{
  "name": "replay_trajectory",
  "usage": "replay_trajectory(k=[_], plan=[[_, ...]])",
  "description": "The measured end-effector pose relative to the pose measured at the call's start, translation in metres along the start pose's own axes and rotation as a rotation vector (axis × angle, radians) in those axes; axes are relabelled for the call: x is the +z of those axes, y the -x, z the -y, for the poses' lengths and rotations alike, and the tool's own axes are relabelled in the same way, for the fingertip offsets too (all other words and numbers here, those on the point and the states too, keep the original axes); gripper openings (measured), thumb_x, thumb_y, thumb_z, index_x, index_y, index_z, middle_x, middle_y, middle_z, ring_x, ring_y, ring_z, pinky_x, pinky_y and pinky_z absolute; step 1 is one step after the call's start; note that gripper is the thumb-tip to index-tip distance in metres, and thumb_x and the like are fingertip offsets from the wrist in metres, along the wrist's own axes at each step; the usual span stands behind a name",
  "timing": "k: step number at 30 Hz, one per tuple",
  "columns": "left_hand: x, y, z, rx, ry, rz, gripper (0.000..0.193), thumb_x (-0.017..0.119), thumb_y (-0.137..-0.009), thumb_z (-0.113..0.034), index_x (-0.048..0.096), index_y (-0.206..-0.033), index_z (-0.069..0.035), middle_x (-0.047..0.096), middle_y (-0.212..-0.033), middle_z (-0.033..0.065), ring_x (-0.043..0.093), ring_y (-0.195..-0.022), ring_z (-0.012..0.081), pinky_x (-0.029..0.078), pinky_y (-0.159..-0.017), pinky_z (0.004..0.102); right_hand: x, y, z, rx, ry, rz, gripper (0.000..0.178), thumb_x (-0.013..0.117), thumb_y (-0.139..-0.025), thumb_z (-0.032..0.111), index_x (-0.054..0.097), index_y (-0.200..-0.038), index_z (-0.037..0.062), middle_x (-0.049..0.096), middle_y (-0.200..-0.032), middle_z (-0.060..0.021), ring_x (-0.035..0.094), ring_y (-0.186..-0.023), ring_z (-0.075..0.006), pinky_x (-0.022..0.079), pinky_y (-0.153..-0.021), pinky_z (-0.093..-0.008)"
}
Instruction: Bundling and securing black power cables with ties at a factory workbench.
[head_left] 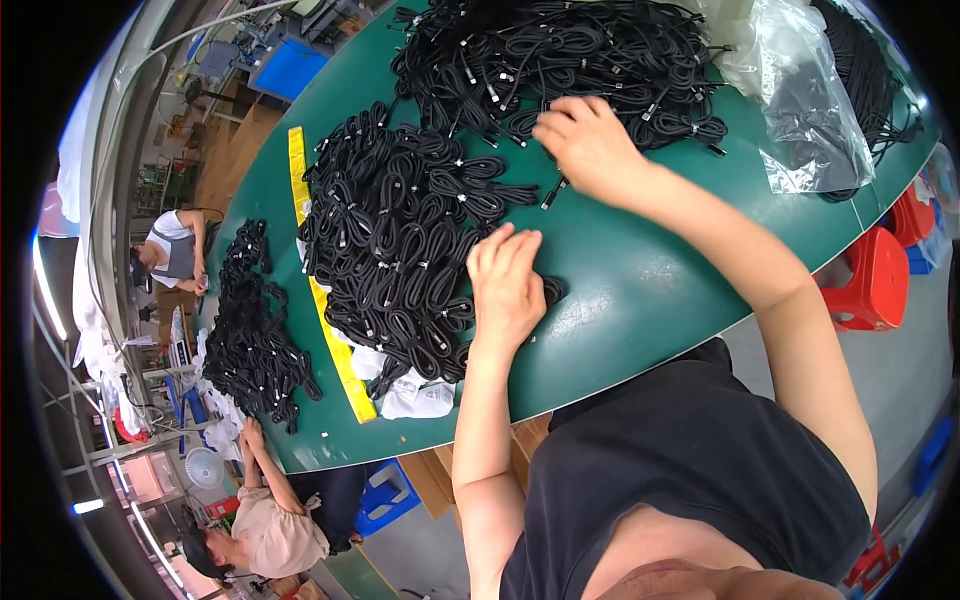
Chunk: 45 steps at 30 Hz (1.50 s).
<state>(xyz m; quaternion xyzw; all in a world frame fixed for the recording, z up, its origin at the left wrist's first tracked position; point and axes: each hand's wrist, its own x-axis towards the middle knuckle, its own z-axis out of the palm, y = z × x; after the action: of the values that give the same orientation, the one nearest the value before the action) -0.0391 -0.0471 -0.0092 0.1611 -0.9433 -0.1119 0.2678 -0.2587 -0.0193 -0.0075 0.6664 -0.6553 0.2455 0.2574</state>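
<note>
My left hand (505,290) rests at the right edge of a heap of coiled black cables (390,230). Its fingers are slightly apart and bent over the heap, with no clear grip on a cable. One looped cable end (553,290) shows beside its thumb. Farther off to the right, my right hand (595,150) hovers at the near edge of a second pile of black cables (560,50). Its fingers are spread and a little blurred, and nothing shows in them. Below those fingers lies a loose cable end with a metal plug (548,200).
The green table (640,290) carries a yellow strip (340,350) left of the heap and white bags (418,398) beneath it. A third cable heap (255,330) lies farther left, near two people. Clear plastic bags (810,120) lie at far right; a red stool (870,280) stands beyond the edge.
</note>
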Motion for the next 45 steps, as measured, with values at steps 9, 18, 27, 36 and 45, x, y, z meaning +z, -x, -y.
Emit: replay_trajectory(k=[9, 18, 27, 36, 45], plan=[[-0.009, 0.012, -0.008, -0.223, 0.158, -0.283, 0.037, 0.054, -0.079, -0.001, 0.051, -0.116, 0.002, 0.054, -0.107, 0.0177, 0.052, -0.099, 0.0319, 0.042, -0.086, 0.0377, -0.039, 0.003, 0.004, -0.257, -0.226, 0.142, 0.029, 0.059, -0.066, 0.005, 0.06, -0.094, 0.009, 0.053, -0.091, -0.0043, 0.049, -0.102, -0.022, 0.03, -0.098, -0.0515], [-0.014, 0.005, -0.026, -0.669, 1.712, -0.316, 0.044, 0.05, -0.091, -0.023, 0.04, -0.127, 0.0, 0.057, -0.102, 0.0135, 0.058, -0.083, 0.0174, 0.048, -0.072, 0.0278, -0.088, -0.004, 0.045, 0.075, -0.491, -0.234, 0.034, 0.067, -0.071, 0.014, 0.057, -0.102, 0.0055, 0.055, -0.103, -0.0101, 0.054, -0.091, -0.0266, 0.044, -0.08, -0.0385], [-0.014, 0.0, -0.048, -0.595, 1.948, -0.332, 0.049, 0.058, -0.086, -0.021, 0.039, -0.129, -0.006, 0.051, -0.116, 0.0108, 0.048, -0.106, 0.0198, 0.034, -0.095, 0.0363, -0.084, 0.036, 0.078, 0.292, -0.832, 0.112, 0.014, 0.065, -0.076, 0.013, 0.059, -0.083, 0.0034, 0.056, -0.078, -0.0065, 0.057, -0.07, -0.0242, 0.046, -0.057, -0.035], [-0.015, 0.006, -0.038, -0.602, 1.848, -0.328, 0.035, 0.053, -0.09, -0.021, 0.047, -0.12, -0.004, 0.057, -0.104, 0.0099, 0.053, -0.094, 0.0149, 0.041, -0.085, 0.0303, -0.09, 0.041, 0.077, 0.283, -0.873, 0.148, 0.01, 0.065, -0.075, 0.01, 0.059, -0.079, 0.003, 0.056, -0.072, -0.0069, 0.056, -0.059, -0.0231, 0.045, -0.051, -0.0341], [-0.003, -0.001, -0.059, -0.603, 1.771, -0.358, 0.03, 0.053, -0.089, -0.011, 0.048, -0.118, -0.003, 0.055, -0.11, 0.0104, 0.053, -0.099, 0.0179, 0.04, -0.093, 0.0328, -0.094, 0.032, 0.082, 0.341, -0.91, 0.031, 0.009, 0.064, -0.073, 0.001, 0.057, -0.078, -0.0003, 0.053, -0.065, -0.0068, 0.051, -0.05, -0.0167, 0.041, -0.044, -0.0278]])
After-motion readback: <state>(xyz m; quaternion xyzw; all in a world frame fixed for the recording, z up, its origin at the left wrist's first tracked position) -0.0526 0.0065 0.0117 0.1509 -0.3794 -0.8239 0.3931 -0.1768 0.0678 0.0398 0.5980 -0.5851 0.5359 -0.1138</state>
